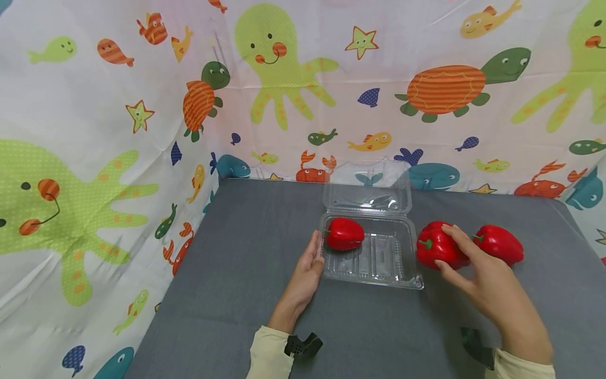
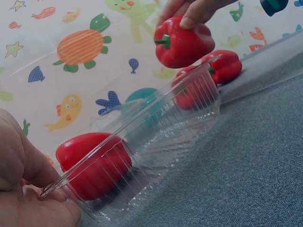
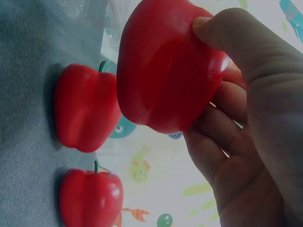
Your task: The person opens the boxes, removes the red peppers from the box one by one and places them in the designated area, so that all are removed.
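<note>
Red pepper (image 3: pixel 165 71) is gripped by my right fingers (image 1: pixel 461 242); my left fingers (image 1: pixel 310 255) pinch the box (image 1: pixel 383 258); one pepper (image 1: pixel 345 235) lies inside, two peppers (image 3: pixel 87 109) remain outside, right.

Your clear plastic container (image 1: pixel 382 258) sits near the far edge of the table (image 1: pixel 236 289), its hinged lid swung open toward that edge; your left hand (image 1: pixel 303 275) pinches the rim on its left side. One glossy red bell pepper, the boxed pepper (image 1: pixel 347 235), lies on its side in the container's far left corner, green stem toward the left wall. Your right hand (image 1: pixel 494 287) grips a second, the held pepper (image 1: pixel 437 253), raised off the table just right of the container. Two more red ones rest toward the table's right edge: the nearer pepper (image 3: pixel 85 111), largely masked from your head view, and the outer pepper (image 1: pixel 501 246).
</note>
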A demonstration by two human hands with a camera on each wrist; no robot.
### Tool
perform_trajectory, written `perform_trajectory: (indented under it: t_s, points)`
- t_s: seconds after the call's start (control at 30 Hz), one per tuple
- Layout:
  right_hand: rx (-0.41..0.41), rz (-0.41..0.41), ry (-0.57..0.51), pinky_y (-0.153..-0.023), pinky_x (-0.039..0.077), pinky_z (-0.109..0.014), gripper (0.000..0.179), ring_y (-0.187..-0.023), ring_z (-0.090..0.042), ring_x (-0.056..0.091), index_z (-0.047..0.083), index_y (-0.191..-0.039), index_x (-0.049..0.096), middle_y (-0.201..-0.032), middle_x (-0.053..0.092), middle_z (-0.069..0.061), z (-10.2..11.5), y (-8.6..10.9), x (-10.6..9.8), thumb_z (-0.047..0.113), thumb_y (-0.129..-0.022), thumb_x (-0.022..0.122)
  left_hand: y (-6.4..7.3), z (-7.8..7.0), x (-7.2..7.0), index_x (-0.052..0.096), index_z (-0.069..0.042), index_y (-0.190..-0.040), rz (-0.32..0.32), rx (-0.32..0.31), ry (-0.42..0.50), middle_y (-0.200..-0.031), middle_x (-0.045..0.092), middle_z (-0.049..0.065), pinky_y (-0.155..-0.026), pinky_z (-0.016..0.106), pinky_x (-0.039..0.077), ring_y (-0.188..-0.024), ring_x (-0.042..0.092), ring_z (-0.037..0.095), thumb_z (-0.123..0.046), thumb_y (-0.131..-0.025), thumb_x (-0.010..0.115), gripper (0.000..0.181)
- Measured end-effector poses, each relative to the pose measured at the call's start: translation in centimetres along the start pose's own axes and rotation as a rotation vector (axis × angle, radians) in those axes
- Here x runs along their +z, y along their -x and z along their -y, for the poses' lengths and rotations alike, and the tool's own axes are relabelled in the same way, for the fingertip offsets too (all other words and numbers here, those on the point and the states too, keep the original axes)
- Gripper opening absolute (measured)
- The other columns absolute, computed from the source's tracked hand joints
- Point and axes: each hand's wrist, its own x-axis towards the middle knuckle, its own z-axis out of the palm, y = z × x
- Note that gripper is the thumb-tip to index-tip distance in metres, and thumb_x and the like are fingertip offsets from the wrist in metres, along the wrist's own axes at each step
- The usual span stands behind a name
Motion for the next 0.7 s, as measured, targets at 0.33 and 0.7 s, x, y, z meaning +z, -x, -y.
perform_trajectory:
  t_s: [0.33, 0.7]
  points:
    - [0.060, 0.037, 0.022, -0.072, 0.060, -0.069, 0.106, -0.108, -0.060, 0.063, 0.014, -0.165, 0.037, -0.139, 0.058, -0.036, -1.3, 0.8, 0.3, 0.024, -0.077, 0.095, 0.0, 0.0, 0.0, 0.000, -0.008, -0.170, -0.002, -0.003, 0.000, -0.178, 0.003, 0.001, -0.131, 0.037, 0.009, -0.163, 0.005, 0.015, 0.007, -0.109, 0.031, 0.070]
    - [0.094, 0.068, 0.019, -0.068, 0.062, -0.065, 0.105, -0.103, -0.059, 0.063, 0.012, -0.164, 0.037, -0.134, 0.059, -0.039, -2.5, 1.6, 0.6, 0.022, -0.077, 0.095, 0.0, 0.0, 0.1, 0.000, -0.009, -0.170, 0.004, 0.001, 0.014, -0.178, 0.003, 0.001, -0.131, 0.036, 0.009, -0.163, 0.005, 0.015, 0.007, -0.109, 0.030, 0.069]
